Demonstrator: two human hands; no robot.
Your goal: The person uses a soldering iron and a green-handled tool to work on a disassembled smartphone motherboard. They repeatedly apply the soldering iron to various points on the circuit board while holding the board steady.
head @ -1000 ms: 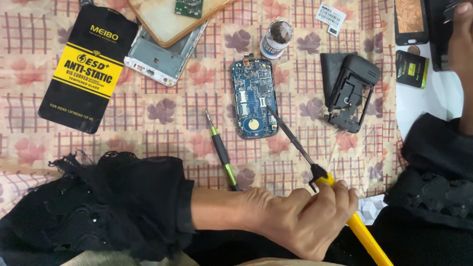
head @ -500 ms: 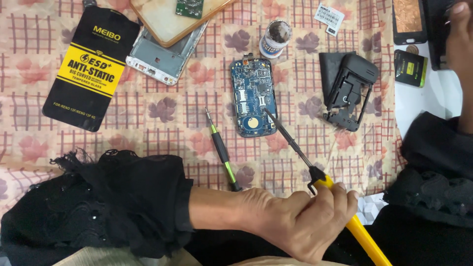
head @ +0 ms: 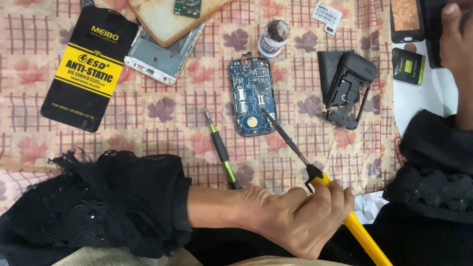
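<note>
Phone's already apart: the blue board point(head: 252, 96) lies bare on the worktop point(head: 162, 133), black back shell point(head: 347, 88) off to the right of the board, silver frame point(head: 165, 56) to its upper left. Left hand point(head: 295, 219) has its fingers point(head: 335, 197) curled tight round the yellow-handled iron point(head: 315, 180), tip resting on the board's lower right corner. A green screwdriver point(head: 220, 150) lies idle just left of the board. Right hand point(head: 456, 44) far right, grip unclear. Board work under way; reassembly all left.
</note>
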